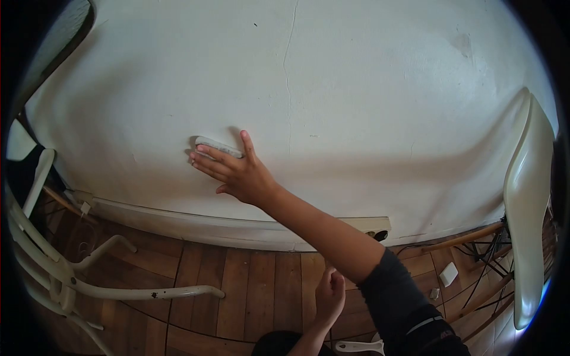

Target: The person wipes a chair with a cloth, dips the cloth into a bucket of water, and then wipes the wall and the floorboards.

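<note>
My right hand [237, 172] reaches across to the white wall [356, 89], its fingers stretched out over a pale oblong block [218, 146]. The block has rounded ends and greyish marks, and its upper edge shows above the fingers. One finger points upward, apart from the others; the hand hides the lower part of the block. Low in the view, my left hand [330, 296] is held above the wooden floor with its fingers curled in, and nothing shows in it. Near that forearm, at the bottom edge, lies a white-handled tool [359, 346], partly cut off.
A thin crack [286, 65] runs down the wall. Along its foot is a baseboard [178, 219] with a socket [375, 234] at its right end. Pale metal chair legs [142, 292] stand at left, a white chair [528, 202] at right. A small white block [449, 273] lies on the floor.
</note>
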Tool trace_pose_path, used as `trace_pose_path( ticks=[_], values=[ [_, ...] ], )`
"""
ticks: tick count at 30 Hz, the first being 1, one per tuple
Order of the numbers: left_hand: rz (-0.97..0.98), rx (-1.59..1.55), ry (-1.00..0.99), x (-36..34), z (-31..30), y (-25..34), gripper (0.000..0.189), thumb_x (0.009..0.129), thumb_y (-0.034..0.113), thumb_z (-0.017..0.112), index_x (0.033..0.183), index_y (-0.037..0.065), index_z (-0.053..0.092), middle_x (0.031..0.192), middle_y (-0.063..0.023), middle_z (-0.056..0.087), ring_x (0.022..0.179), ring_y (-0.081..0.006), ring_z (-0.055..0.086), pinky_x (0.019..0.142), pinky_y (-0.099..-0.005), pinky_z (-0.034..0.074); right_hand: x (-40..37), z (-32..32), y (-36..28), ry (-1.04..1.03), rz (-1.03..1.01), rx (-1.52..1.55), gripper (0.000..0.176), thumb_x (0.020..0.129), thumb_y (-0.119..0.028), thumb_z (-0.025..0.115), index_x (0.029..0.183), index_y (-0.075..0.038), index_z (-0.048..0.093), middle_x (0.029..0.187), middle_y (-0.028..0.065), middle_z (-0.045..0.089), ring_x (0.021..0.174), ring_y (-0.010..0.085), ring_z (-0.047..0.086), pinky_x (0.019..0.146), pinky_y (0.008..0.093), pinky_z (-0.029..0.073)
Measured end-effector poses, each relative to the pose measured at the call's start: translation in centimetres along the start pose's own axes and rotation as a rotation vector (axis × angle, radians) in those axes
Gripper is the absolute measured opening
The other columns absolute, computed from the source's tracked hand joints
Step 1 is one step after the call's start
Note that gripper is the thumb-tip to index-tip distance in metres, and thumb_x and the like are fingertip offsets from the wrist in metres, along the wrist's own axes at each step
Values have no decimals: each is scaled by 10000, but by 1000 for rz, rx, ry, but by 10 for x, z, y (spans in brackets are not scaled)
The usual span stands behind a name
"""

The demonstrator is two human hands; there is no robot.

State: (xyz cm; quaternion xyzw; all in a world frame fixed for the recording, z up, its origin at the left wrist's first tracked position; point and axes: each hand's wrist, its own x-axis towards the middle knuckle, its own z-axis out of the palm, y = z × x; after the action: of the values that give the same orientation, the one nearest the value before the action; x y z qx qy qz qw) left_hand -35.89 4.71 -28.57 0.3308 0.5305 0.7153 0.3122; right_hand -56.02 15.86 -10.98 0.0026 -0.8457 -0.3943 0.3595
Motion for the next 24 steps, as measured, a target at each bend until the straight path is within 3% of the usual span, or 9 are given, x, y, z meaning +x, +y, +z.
trace_pose_path(
  ticks=[3, 6, 7, 9, 12, 14, 19, 21, 24],
  values=[
    [32, 115, 0, -4, -4, 6, 250, 878, 83, 545, 1125, 46, 551, 675, -31, 475, 587, -110, 462, 582, -265, 420, -34, -12, 22, -55, 17, 35, 884, 661, -619, 619, 1416, -301, 288, 1472, -114, 259, 1376, 74, 148, 1070, 627, 132],
    [47, 65, -12, -1, 0, 2, 246, 877, 82, 547, 1120, 48, 553, 661, -21, 464, 581, -100, 452, 565, -258, 410, -122, -35, 74, -190, 61, -93, 928, 614, -648, 602, 1421, -331, 270, 1484, -109, 243, 1357, 105, 232, 1049, 665, 71],
    [42, 70, -16, -1, 0, 1, 243, 877, 81, 546, 1118, 48, 553, 654, -17, 461, 580, -96, 450, 559, -256, 406, -160, -46, 94, -166, 53, -201, 909, 628, -672, 554, 1423, -337, 266, 1496, -104, 219, 1365, 136, 228, 1027, 699, 23],
    [29, 73, -22, -3, 2, 2, 240, 878, 81, 544, 1115, 48, 554, 647, -13, 458, 580, -92, 447, 553, -253, 402, -240, -70, 134, -335, 89, -317, 784, 713, -649, 490, 1414, -373, 270, 1507, -114, 184, 1383, 167, 181, 975, 753, -26],
    [46, 73, -42, -3, 10, 6, 237, 879, 83, 538, 1114, 46, 552, 638, -11, 457, 577, -93, 445, 552, -255, 399, -344, -115, 185, -513, 167, -330, 676, 744, -608, 513, 1361, -373, 367, 1465, -115, 277, 1387, 181, 161, 966, 780, -12],
    [31, 65, -58, -3, 17, 5, 236, 880, 82, 533, 1112, 45, 550, 643, -20, 472, 575, -95, 453, 550, -256, 400, -385, -139, 209, -579, 129, -397, 647, 751, -620, 500, 1329, -342, 419, 1470, -110, 254, 1390, 187, 136, 972, 784, 3],
    [41, 55, -89, -4, 26, 7, 238, 881, 86, 535, 1115, 47, 548, 655, -35, 498, 583, -107, 480, 562, -264, 415, -371, -127, 203, -588, 135, -347, 630, 772, -618, 462, 1336, -341, 408, 1484, -96, 231, 1388, 211, 144, 977, 776, -13],
    [23, 24, -92, -5, 27, 7, 238, 882, 89, 535, 1116, 48, 548, 658, -39, 504, 587, -111, 489, 568, -267, 421, -326, -104, 187, -380, -4, -318, 688, 747, -645, 465, 1365, -361, 364, 1497, -100, 199, 1396, 201, 127, 979, 767, -21],
    [13, 70, -93, -3, 25, 8, 238, 887, 99, 535, 1118, 44, 548, 667, -36, 509, 591, -115, 494, 579, -270, 428, -236, -71, 141, -290, -140, -288, 780, 699, -682, 475, 1395, -372, 309, 1506, -107, 175, 1398, 180, 122, 988, 754, -9]
  ],
)
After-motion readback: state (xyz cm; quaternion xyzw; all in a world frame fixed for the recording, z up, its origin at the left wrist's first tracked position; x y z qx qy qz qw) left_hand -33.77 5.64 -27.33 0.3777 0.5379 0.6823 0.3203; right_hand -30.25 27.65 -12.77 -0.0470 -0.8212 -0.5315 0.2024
